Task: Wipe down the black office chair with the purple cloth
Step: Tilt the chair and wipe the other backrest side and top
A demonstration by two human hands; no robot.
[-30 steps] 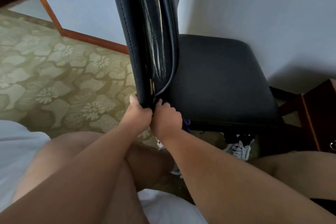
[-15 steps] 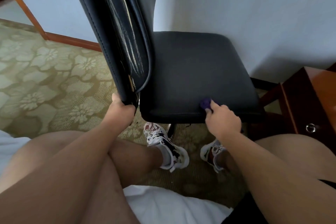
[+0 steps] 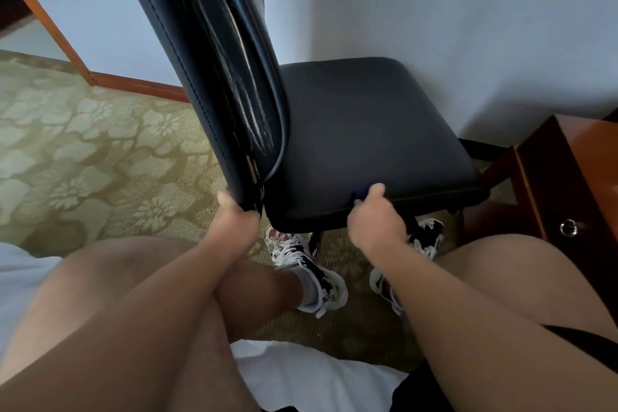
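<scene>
Head view: black office chair (image 3: 368, 130) on patterned carpet (image 3: 100, 150), close to wall (image 3: 434, 10); left hand (image 3: 235, 221) grips lower edge of backrest (image 3: 214, 77); right hand (image 3: 376, 221) curled round purple cloth (image 3: 361, 193), which is mostly hidden and pressed against the seat's near edge.

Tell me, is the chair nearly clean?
Hard to say what is done: nothing shows a wiped patch. In hand: the right hand holds the purple cloth on the near edge of the seat, while the left hand grips the bottom of the backrest. Left: pale streaks on its side.
</scene>
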